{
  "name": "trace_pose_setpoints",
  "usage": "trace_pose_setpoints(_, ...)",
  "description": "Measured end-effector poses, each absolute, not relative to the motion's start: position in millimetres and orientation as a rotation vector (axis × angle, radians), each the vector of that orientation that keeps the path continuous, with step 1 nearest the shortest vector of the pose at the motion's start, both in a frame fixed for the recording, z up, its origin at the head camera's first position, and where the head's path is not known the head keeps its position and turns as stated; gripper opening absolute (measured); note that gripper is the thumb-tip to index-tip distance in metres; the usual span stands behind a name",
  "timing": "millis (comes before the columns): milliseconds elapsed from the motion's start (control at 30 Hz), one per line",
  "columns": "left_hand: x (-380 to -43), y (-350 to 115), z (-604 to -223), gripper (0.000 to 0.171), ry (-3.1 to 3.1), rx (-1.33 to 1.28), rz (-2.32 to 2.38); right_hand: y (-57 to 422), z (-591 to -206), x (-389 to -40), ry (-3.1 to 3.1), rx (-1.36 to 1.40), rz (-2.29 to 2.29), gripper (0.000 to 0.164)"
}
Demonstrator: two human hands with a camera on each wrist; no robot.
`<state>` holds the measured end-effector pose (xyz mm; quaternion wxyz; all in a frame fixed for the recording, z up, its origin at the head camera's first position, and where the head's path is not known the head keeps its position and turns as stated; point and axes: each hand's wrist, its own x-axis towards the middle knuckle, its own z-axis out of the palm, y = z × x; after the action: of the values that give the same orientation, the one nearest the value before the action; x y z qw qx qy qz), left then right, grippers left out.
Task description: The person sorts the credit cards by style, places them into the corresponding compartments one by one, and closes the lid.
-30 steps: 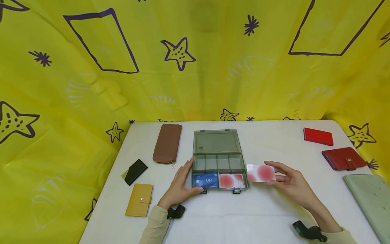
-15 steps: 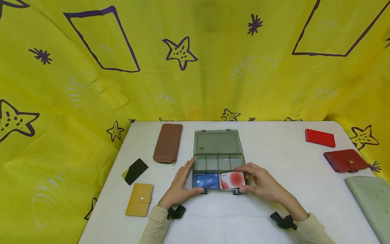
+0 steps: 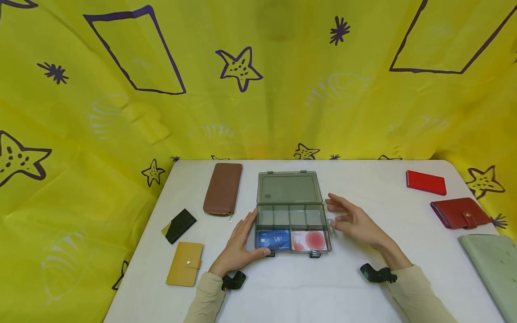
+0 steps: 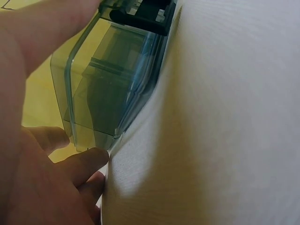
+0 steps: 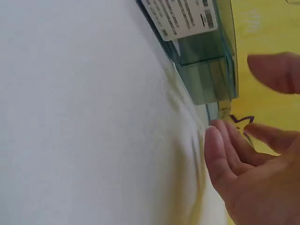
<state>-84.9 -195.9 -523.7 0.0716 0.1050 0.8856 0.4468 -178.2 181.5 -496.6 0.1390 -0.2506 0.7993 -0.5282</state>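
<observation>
A translucent grey-green organizer box (image 3: 290,217) lies on the table with its lid (image 3: 288,187) folded back. Its front left compartment holds a blue VIP card (image 3: 274,240). In the front right one lies a white card with pink circles (image 3: 310,241). My left hand (image 3: 238,251) rests along the box's left side, fingers extended and thumb at the front corner by a latch (image 3: 270,254). Just right of the box, my right hand (image 3: 357,226) holds nothing, its fingers loosely bent. Through the box wall in the right wrist view, a printed label with a barcode (image 5: 183,16) shows.
To the left are a brown zip wallet (image 3: 223,187), a black card holder (image 3: 181,226) and a yellow snap wallet (image 3: 185,264). On the right lie a red card case (image 3: 426,182), a dark red wallet (image 3: 460,213) and a pale green folder (image 3: 490,267). A yellow cloth (image 3: 274,103) hangs behind.
My right hand carried a pink-circled card leftward into the front right compartment, let it go, and drew back to the box's right side. My left hand stayed at the box.
</observation>
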Motion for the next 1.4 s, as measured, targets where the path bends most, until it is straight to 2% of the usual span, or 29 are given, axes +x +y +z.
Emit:
trace_pose_setpoints(267, -84.6, -195.9, -522.8, 0.114, 2.659, 0.365, 1.337, 180.0, -510.1, -203.8, 1.85, -0.626, -1.738, 0.081)
trace_pose_setpoints(567, -86.6, -197.5, -523.5, 0.113, 2.655, 0.42, 1.319, 179.8, -513.8, -207.3, 1.69, -0.643, -1.811, 0.088)
trace_pose_setpoints(667, -86.6, -199.0, -523.4, 0.108, 2.644, 0.406, 1.335, 179.8, -515.2, -208.4, 1.674, -0.663, -1.816, 0.09)
trace_pose_setpoints(800, -85.8, -201.8, -523.9, 0.089, 2.603, 0.402, 1.424, 180.0, -517.4, -209.3, 1.714, -0.668, -1.816, 0.09)
trace_pose_setpoints(967, -83.5, -203.7, -523.8, 0.068, 2.557, 0.411, 1.544, 180.3, -520.0, -208.3, 1.818, -0.638, -1.823, 0.078)
trace_pose_setpoints(1167, -83.2, -204.3, -524.0, 0.06, 2.459, 0.38, 1.674, 181.3, -516.4, -203.5, 1.926, -0.714, -1.703, 0.064)
trace_pose_setpoints(1267, -84.2, -203.7, -523.0, 0.062, 2.452, 0.346, 1.651, 183.4, -511.6, -199.3, 1.945, -0.698, -1.629, 0.052)
trace_pose_setpoints(1333, -85.2, -202.9, -522.6, 0.07, 2.47, 0.333, 1.613, 184.7, -508.9, -196.3, 1.971, -0.696, -1.561, 0.044)
trace_pose_setpoints(1400, -86.0, -202.2, -522.2, 0.082, 2.492, 0.315, 1.565, 184.9, -506.9, -193.0, 2.02, -0.749, -1.473, 0.044)
